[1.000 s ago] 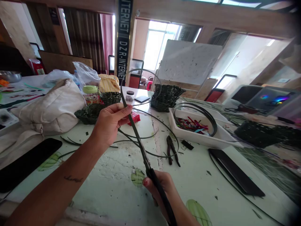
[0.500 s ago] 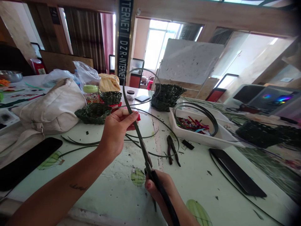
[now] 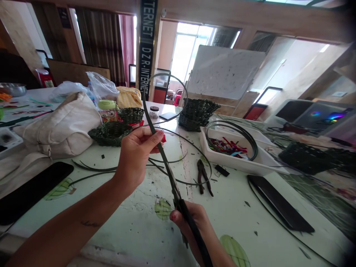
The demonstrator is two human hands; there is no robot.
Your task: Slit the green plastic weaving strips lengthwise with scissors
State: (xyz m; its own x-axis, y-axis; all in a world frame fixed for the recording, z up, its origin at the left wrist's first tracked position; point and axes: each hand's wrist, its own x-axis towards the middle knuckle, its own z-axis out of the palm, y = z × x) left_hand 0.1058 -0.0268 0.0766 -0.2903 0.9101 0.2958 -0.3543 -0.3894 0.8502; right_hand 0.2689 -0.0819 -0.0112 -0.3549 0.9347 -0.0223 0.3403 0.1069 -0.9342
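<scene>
Between thumb and fingers, my left hand point(image 3: 133, 157) pinches a dark green flat strip point(image 3: 148, 116), whose far part curls up into a loop. From the pinch the strip slants down toward my right hand point(image 3: 198, 218). That hand is closed round the black handles of a pair of scissors point(image 3: 191, 224). The blades point up and away, lying along the strip's lower end, and look nearly closed. Where blade and strip meet is hard to tell apart. A short strip end hangs below my right thumb. Behind my left hand lies a low woven dark green basket point(image 3: 111, 133).
Pliers point(image 3: 204, 178) and a binder clip point(image 3: 221, 170) lie right of centre. Past them is a white tray point(image 3: 267, 163) with colourful bits and coiled strips. A taller woven basket point(image 3: 197, 114) stands behind. A pale bag point(image 3: 66, 126) and a black phone-like slab point(image 3: 36, 193) are left.
The scissor blades have come closer together along the strip. My left hand and the strip's loop have shifted slightly left and up.
</scene>
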